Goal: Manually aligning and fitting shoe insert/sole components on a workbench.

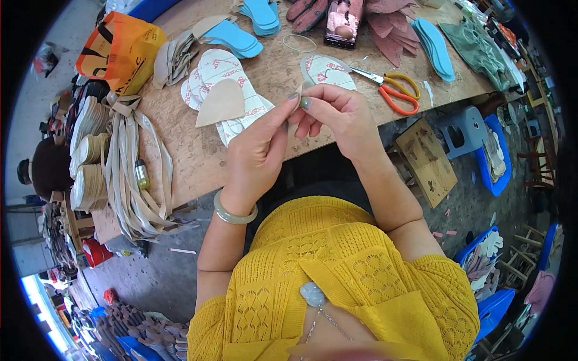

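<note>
My left hand (259, 144) and my right hand (340, 114) meet above the table's near edge. Both pinch a small beige piece of material (299, 95), seen nearly edge-on and mostly hidden by the fingers. Left of them, a rounded beige piece (223, 103) lies on a stack of white insole-shaped pieces with red print (220, 66). Just beyond my right hand is another printed white piece with a grey rounded end (328, 69). Beside it rest scissors (394, 96) with one orange and one yellow handle, blades pointing left.
Blue insoles (232, 39), a phone (343, 24) and dark red cut pieces (391, 30) lie along the far side of the wooden table (180, 135). At left are an orange bag (120, 54), strap bundles (129, 162) and rolls (90, 150). A grey-blue stool (463, 132) stands at right.
</note>
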A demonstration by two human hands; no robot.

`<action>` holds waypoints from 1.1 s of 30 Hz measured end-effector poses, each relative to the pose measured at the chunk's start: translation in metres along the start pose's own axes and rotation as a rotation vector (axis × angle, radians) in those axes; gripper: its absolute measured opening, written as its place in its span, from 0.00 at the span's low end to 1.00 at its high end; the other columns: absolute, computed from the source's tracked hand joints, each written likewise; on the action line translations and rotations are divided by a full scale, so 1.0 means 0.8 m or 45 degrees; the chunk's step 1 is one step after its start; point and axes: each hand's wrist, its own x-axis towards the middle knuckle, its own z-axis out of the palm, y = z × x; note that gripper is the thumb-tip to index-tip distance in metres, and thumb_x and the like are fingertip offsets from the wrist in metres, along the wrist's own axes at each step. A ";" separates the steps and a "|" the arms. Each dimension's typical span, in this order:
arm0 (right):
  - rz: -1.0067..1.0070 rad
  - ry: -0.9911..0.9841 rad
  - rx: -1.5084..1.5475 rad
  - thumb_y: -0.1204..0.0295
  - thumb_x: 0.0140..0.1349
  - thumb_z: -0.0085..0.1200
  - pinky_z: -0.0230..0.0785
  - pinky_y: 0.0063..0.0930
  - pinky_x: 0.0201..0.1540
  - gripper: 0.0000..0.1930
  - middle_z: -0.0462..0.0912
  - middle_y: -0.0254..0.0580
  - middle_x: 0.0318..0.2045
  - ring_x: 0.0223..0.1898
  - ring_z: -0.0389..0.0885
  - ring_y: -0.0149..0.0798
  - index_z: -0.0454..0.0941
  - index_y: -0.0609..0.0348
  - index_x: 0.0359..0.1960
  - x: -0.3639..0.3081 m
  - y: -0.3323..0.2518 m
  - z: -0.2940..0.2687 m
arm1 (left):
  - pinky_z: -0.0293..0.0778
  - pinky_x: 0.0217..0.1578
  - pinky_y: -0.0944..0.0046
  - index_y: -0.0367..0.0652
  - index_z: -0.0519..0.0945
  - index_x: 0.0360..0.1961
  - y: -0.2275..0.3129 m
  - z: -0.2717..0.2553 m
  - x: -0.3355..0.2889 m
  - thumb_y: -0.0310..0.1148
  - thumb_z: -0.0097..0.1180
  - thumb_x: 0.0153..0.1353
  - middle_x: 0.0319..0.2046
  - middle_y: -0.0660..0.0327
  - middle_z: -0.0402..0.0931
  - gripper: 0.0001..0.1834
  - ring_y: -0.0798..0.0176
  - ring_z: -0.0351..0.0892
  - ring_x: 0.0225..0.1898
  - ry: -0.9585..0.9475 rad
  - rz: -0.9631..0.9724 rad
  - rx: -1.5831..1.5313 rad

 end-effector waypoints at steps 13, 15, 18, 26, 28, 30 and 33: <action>-0.329 -0.122 0.244 0.80 0.59 0.50 0.69 0.22 0.39 0.04 0.78 0.38 0.35 0.36 0.77 0.28 0.77 0.66 0.33 -0.028 0.041 0.007 | 0.72 0.34 0.73 0.32 0.74 0.50 0.009 0.015 0.000 0.33 0.48 0.69 0.32 0.63 0.78 0.15 0.74 0.74 0.31 0.141 -0.660 -1.158; -0.307 -0.128 0.444 0.79 0.59 0.49 0.67 0.25 0.45 0.05 0.77 0.39 0.38 0.41 0.75 0.30 0.77 0.66 0.34 -0.034 0.058 0.005 | 0.72 0.35 0.72 0.34 0.75 0.47 0.009 0.016 0.002 0.34 0.47 0.69 0.32 0.63 0.77 0.14 0.74 0.74 0.32 0.221 -0.775 -1.535; -0.337 -0.092 0.569 0.77 0.59 0.48 0.65 0.29 0.52 0.06 0.76 0.40 0.41 0.46 0.74 0.33 0.76 0.66 0.34 -0.040 0.064 0.008 | 0.70 0.46 0.67 0.36 0.76 0.46 0.004 0.029 -0.013 0.38 0.51 0.67 0.43 0.62 0.76 0.15 0.71 0.74 0.44 0.233 -0.734 -1.569; -0.269 -0.164 0.542 0.74 0.61 0.49 0.67 0.26 0.50 0.06 0.77 0.41 0.41 0.44 0.76 0.32 0.77 0.64 0.34 -0.059 0.060 -0.008 | 0.69 0.40 0.72 0.35 0.74 0.50 0.011 0.047 -0.038 0.37 0.45 0.70 0.41 0.65 0.76 0.17 0.75 0.73 0.40 0.003 -0.640 -1.211; -0.201 -0.098 0.224 0.71 0.65 0.49 0.71 0.20 0.39 0.08 0.80 0.39 0.33 0.33 0.79 0.29 0.77 0.63 0.34 -0.067 0.053 -0.016 | 0.65 0.27 0.75 0.34 0.77 0.46 0.028 0.046 -0.033 0.36 0.46 0.70 0.27 0.70 0.71 0.15 0.77 0.67 0.27 -0.046 -0.499 -1.003; -0.063 -0.077 0.055 0.70 0.66 0.49 0.70 0.18 0.33 0.10 0.80 0.37 0.28 0.27 0.78 0.27 0.78 0.63 0.33 -0.072 0.043 -0.016 | 0.65 0.26 0.75 0.36 0.77 0.45 0.019 0.050 -0.048 0.36 0.46 0.70 0.26 0.68 0.72 0.14 0.76 0.67 0.25 0.003 -0.547 -1.134; 0.074 -0.040 -0.164 0.69 0.67 0.49 0.67 0.17 0.23 0.13 0.79 0.34 0.20 0.19 0.75 0.24 0.79 0.63 0.27 -0.086 0.043 -0.024 | 0.71 0.34 0.72 0.38 0.77 0.46 0.001 0.029 -0.044 0.36 0.48 0.69 0.32 0.63 0.77 0.13 0.72 0.75 0.31 0.367 -1.091 -1.530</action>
